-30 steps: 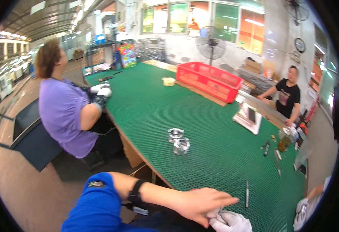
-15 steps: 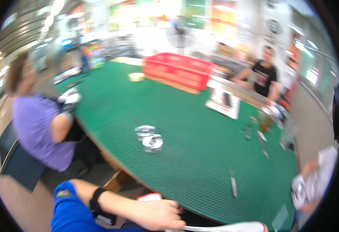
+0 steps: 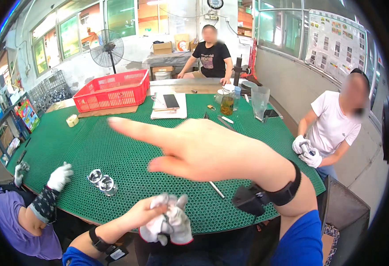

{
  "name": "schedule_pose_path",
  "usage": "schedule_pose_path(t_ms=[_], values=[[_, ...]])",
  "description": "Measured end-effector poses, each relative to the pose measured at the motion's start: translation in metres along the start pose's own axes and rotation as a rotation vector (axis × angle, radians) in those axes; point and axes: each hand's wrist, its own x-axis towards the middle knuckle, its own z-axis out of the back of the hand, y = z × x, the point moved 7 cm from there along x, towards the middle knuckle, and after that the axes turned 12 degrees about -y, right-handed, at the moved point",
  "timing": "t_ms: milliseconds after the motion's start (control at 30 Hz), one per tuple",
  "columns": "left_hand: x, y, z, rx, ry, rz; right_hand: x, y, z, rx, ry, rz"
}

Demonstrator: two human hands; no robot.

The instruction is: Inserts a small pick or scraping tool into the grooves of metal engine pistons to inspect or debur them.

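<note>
My left hand (image 3: 145,213) is closed on a bunched pair of white work gloves (image 3: 179,222) with red cuff edging, at the near edge of the table. My right hand (image 3: 194,148) is raised over the green mat, bare and holding nothing, its index finger stretched out to the left and the thumb apart below it. Two shiny round metal parts (image 3: 107,185) stand close together on the mat, left of the gloves. Under my right wrist a thin light rod (image 3: 216,189) lies partly hidden.
A red plastic crate (image 3: 112,91), a tape roll (image 3: 72,120), a phone on papers (image 3: 171,101), a jar of amber liquid (image 3: 227,105) and a clear pitcher (image 3: 259,103) occupy the far side. Gloved co-workers sit left and right; another person sits at the back.
The view has swung to the right. My right hand has come into view, raised and pointing left. My left hand now holds the gloves up at the table edge.
</note>
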Motion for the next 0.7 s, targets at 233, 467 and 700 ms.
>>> schedule_pose_path(t_ms=[233, 467, 700], values=[[0.034, 0.01, 0.008, -0.115, -0.02, 0.094, -0.134, -0.03, -0.088, 0.065, 0.356, -0.081], [0.106, -0.021, 0.019, 0.045, -0.227, -0.379, -0.178, 0.012, -0.053, 0.099, 0.339, -0.173], [-0.028, -0.179, -0.073, 0.2, 0.28, -1.198, -0.199, -0.012, -0.048, 0.236, 0.098, -0.174]])
